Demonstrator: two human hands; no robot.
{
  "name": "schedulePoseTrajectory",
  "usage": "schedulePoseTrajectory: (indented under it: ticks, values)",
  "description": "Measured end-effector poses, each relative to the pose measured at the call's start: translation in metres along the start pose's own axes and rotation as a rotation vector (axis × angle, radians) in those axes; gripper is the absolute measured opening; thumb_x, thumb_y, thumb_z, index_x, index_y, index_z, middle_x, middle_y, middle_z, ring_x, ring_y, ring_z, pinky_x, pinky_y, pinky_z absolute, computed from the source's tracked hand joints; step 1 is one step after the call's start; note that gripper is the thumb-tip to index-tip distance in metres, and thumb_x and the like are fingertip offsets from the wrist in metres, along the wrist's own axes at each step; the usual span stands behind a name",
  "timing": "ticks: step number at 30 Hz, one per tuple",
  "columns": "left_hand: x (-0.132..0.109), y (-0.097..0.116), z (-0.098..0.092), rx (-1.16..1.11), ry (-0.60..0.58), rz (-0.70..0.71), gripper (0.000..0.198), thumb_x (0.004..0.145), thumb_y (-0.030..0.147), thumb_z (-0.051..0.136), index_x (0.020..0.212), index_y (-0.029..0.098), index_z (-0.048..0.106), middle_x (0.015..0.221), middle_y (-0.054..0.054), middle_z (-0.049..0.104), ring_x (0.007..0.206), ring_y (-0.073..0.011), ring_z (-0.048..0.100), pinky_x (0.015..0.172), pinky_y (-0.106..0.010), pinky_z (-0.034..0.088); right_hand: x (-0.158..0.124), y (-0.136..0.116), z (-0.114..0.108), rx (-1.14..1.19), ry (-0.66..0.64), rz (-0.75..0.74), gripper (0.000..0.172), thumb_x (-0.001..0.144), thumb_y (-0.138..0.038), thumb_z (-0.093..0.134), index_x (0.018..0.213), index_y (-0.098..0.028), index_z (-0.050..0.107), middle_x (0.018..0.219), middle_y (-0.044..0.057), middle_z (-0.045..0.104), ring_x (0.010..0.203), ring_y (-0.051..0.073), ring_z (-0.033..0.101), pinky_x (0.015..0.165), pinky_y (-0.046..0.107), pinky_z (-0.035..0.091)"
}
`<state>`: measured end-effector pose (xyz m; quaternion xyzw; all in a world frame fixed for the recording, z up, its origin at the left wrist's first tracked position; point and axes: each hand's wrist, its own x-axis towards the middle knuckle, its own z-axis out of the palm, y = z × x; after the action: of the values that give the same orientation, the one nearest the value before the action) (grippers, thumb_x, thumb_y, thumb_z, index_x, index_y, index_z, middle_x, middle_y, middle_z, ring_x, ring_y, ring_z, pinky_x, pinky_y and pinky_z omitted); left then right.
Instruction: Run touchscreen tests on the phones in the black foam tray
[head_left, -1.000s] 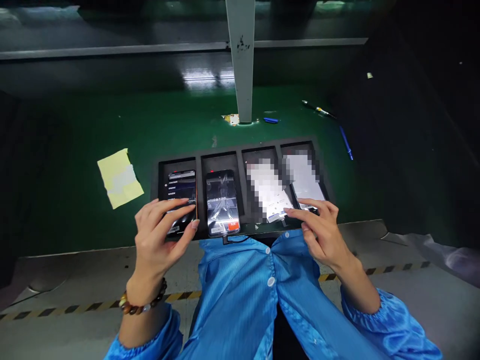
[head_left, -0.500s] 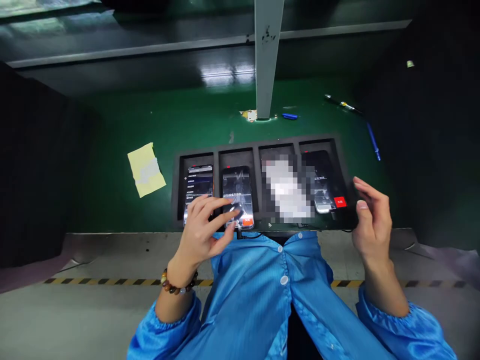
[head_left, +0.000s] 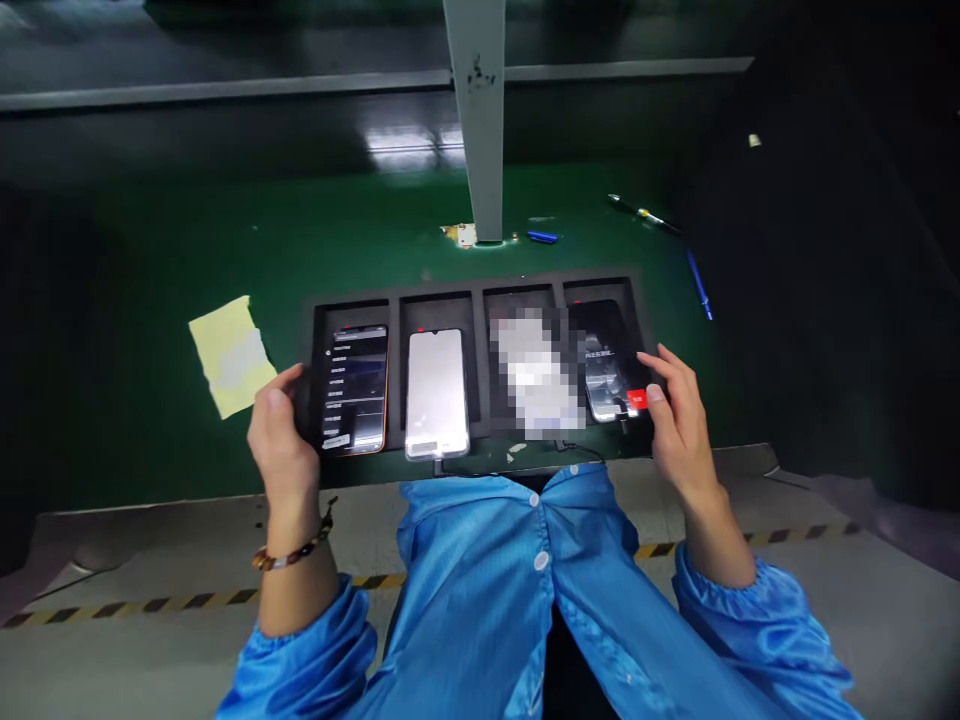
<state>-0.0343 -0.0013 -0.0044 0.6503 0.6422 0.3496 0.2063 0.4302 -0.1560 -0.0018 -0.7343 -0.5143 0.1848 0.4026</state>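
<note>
A black tray (head_left: 478, 370) with compartments lies at the front of the green table and holds several phones. My left hand (head_left: 283, 440) grips its left end, fingers curled at the edge. At the right end my right hand (head_left: 681, 425) has fingertips and thumb on the tray's side. The leftmost phone (head_left: 356, 390) shows a dark list. Beside it, a phone (head_left: 437, 395) with a bright white screen has a cable at its lower end. A blurred-out patch (head_left: 536, 375) covers the third compartment. The rightmost phone (head_left: 604, 355) shows a dark screen with a red box (head_left: 637, 400).
A yellow paper (head_left: 225, 345) lies left of the tray. Behind the tray stand a grey post (head_left: 480, 130) and a blue cap (head_left: 542, 237). A pen (head_left: 645, 215) and a blue pen (head_left: 699, 285) lie at the right. Dark panels flank the green table (head_left: 337, 230).
My left hand has left the second phone and moved to the tray's left end. That phone's screen went from dark to white. My right hand has closed in on the right edge.
</note>
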Motion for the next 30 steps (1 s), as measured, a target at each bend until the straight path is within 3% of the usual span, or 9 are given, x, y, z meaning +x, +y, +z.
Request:
schedulePoseTrajectory:
  ticks: [4,9,12,14,18,22,24,27,30]
  values:
    - [0.004,0.035,-0.002,0.095,0.07,0.156,0.044,0.111,0.05,0.052,0.138,0.022,0.072,0.147,-0.015,0.069,0.144,-0.0336,0.06,0.126,-0.058,0.043,0.005,-0.02,-0.003,-0.179,-0.032,-0.08,0.045,0.115,-0.045,0.043,0.152,-0.028,0.062,0.174,0.015,0.042,0.166,0.037,0.035,0.132,0.065,0.034]
    - [-0.012,0.086,0.006,0.168,-0.175,0.527,0.026,0.102,0.034,0.069,0.127,0.028,0.077,0.147,-0.011,0.07,0.138,-0.0331,0.063,0.123,-0.058,0.042,0.01,-0.053,0.011,-0.338,-0.203,-0.275,0.043,0.114,-0.037,0.043,0.151,-0.03,0.064,0.177,0.012,0.04,0.167,0.04,0.029,0.13,0.066,0.033]
    - [-0.018,0.102,0.015,0.183,-0.268,0.643,0.026,0.099,0.03,0.072,0.124,0.03,0.077,0.146,-0.01,0.07,0.134,-0.0334,0.065,0.122,-0.059,0.042,0.013,-0.066,0.022,-0.384,-0.282,-0.305,0.043,0.113,-0.039,0.046,0.151,-0.036,0.064,0.176,0.007,0.042,0.168,0.042,0.026,0.129,0.071,0.029]
    - [-0.02,0.107,0.018,0.183,-0.295,0.665,0.027,0.097,0.029,0.073,0.125,0.03,0.077,0.147,-0.011,0.07,0.134,-0.0335,0.065,0.122,-0.06,0.042,0.015,-0.069,0.022,-0.382,-0.261,-0.3,0.042,0.112,-0.041,0.047,0.15,-0.039,0.065,0.176,0.004,0.043,0.168,0.043,0.024,0.129,0.074,0.026]
    - [-0.025,0.109,0.019,0.161,-0.36,0.702,0.025,0.095,0.029,0.075,0.12,0.031,0.079,0.147,-0.01,0.069,0.132,-0.0332,0.066,0.124,-0.061,0.041,0.018,-0.06,0.004,-0.275,-0.088,-0.225,0.044,0.114,-0.042,0.041,0.15,-0.036,0.065,0.17,0.005,0.051,0.166,0.04,0.03,0.129,0.072,0.028]
    - [-0.027,0.108,0.016,0.165,-0.347,0.67,0.028,0.097,0.029,0.073,0.125,0.033,0.077,0.145,-0.009,0.071,0.131,-0.0322,0.067,0.123,-0.06,0.043,0.014,-0.04,-0.013,-0.142,0.028,-0.103,0.041,0.114,-0.043,0.046,0.148,-0.03,0.065,0.158,0.011,0.061,0.155,0.034,0.048,0.128,0.062,0.037]
    - [-0.023,0.106,0.009,0.179,-0.255,0.578,0.028,0.1,0.03,0.071,0.128,0.032,0.076,0.142,-0.009,0.072,0.132,-0.0324,0.067,0.121,-0.058,0.045,0.003,-0.029,-0.015,-0.118,0.121,-0.05,0.035,0.111,-0.044,0.055,0.138,-0.026,0.069,0.144,0.012,0.067,0.139,0.032,0.06,0.117,0.055,0.048]
    - [-0.013,0.093,-0.006,0.192,-0.062,0.372,0.027,0.103,0.034,0.068,0.128,0.028,0.076,0.137,-0.009,0.074,0.133,-0.0322,0.067,0.12,-0.057,0.048,-0.021,-0.016,-0.012,-0.152,0.28,-0.014,0.022,0.106,-0.045,0.066,0.104,-0.023,0.07,0.104,0.007,0.071,0.101,0.026,0.068,0.092,0.043,0.054]
    - [-0.002,0.066,-0.021,0.233,0.08,0.194,0.033,0.104,0.044,0.066,0.127,0.024,0.078,0.132,-0.009,0.076,0.13,-0.0322,0.068,0.122,-0.057,0.048,-0.045,-0.009,-0.004,-0.236,0.205,-0.054,0.026,0.101,-0.047,0.076,0.092,-0.023,0.067,0.089,0.004,0.071,0.087,0.024,0.066,0.086,0.04,0.051]
